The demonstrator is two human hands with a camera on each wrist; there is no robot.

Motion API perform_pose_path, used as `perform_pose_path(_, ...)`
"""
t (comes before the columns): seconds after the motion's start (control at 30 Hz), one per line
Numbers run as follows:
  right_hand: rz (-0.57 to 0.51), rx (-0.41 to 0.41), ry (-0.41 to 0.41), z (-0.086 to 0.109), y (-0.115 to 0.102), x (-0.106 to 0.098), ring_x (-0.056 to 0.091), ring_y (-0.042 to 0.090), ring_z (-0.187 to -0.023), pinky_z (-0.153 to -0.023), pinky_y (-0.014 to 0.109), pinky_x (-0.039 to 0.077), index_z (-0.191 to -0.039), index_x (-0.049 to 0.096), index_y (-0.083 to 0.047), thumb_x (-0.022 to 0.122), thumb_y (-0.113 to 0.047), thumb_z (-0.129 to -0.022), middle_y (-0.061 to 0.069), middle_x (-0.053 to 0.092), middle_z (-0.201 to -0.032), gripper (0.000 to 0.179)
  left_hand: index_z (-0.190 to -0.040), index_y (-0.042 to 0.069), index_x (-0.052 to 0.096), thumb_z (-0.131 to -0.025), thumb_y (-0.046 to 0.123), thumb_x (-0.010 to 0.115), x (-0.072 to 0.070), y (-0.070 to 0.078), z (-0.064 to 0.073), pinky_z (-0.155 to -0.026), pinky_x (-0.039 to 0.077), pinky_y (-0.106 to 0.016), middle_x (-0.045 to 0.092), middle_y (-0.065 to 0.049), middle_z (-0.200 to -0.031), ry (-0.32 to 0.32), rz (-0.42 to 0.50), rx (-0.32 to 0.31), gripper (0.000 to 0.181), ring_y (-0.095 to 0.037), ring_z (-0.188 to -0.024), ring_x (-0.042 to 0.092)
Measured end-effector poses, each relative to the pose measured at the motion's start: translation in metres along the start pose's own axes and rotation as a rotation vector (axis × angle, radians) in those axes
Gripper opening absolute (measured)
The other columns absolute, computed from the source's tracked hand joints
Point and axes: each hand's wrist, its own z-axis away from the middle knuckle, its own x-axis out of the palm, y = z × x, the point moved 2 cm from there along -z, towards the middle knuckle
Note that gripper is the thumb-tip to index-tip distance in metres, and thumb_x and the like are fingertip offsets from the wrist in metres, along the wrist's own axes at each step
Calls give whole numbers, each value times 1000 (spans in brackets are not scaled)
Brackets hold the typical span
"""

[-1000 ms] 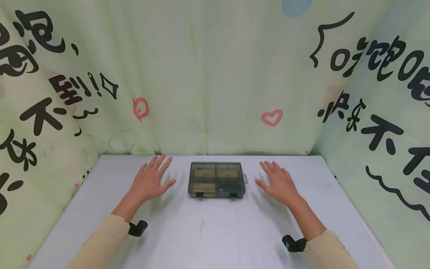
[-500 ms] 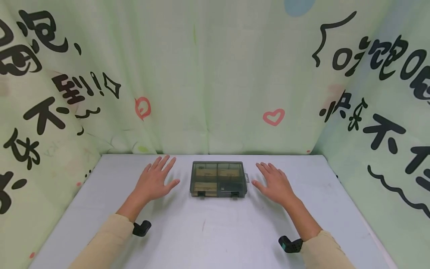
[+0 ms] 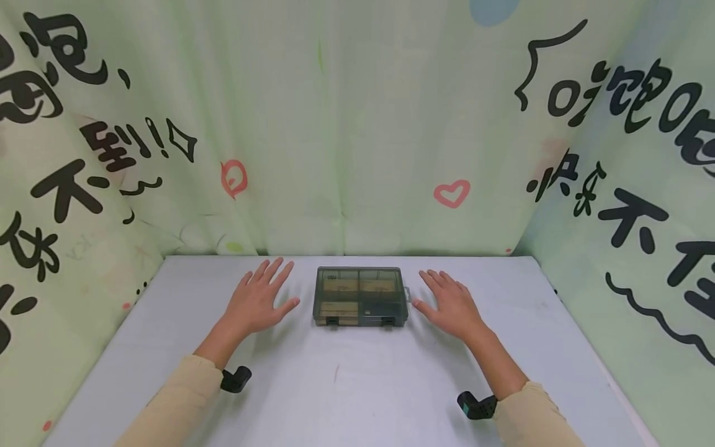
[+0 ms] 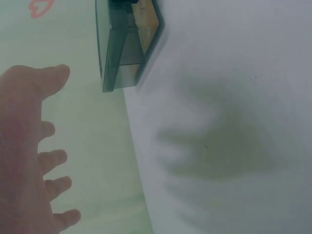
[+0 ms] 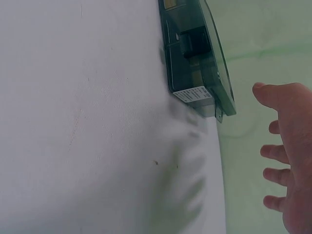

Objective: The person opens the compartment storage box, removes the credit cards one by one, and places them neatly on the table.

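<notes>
A dark translucent compartment box (image 3: 360, 298) with a closed lid lies near the back of the white table. Tan pieces show through several of its sections, and two black latches face the front. My left hand (image 3: 257, 301) hovers to the left of the box, fingers spread and holding nothing. On the other side, my right hand (image 3: 452, 304) is held above the table, its thumb close to the small hanging loop on the box's right end. A white printed label (image 5: 193, 94) sits on that end in the right wrist view. Neither hand appears to touch the box.
The white table (image 3: 335, 397) ends at a pale green curtain (image 3: 380, 124) behind, with more curtain at both sides bearing black lettering. A black wrist camera (image 3: 236, 379) is at the left wrist and another black camera (image 3: 476, 406) at the right.
My right hand has moved left, nearer the box's right end. My left hand has shifted slightly right, toward the box. The box stays where it was; the head view sways a little.
</notes>
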Motion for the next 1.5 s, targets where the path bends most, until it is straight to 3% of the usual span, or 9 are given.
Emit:
perform_pose_path(0.63, -37, -7, -28, 0, -17, 5, 36, 41, -140, -109, 62, 32, -148, 38, -8, 58, -46, -92, 17, 43, -150, 71, -154, 18, 26, -92, 56, 51, 5, 7, -1, -113, 29, -62, 29, -12, -159, -14, 31, 8, 77, -37, -144, 31)
perform_pose_path(1.5, -63, -23, -33, -4, -28, 17, 37, 40, -139, -108, 62, 34, -148, 39, -9, 59, -45, -92, 16, 45, -149, 70, -155, 18, 23, -92, 58, 50, 24, 23, -7, -113, 29, -61, 27, -9, -160, -43, 63, 21, 79, -35, -145, 29)
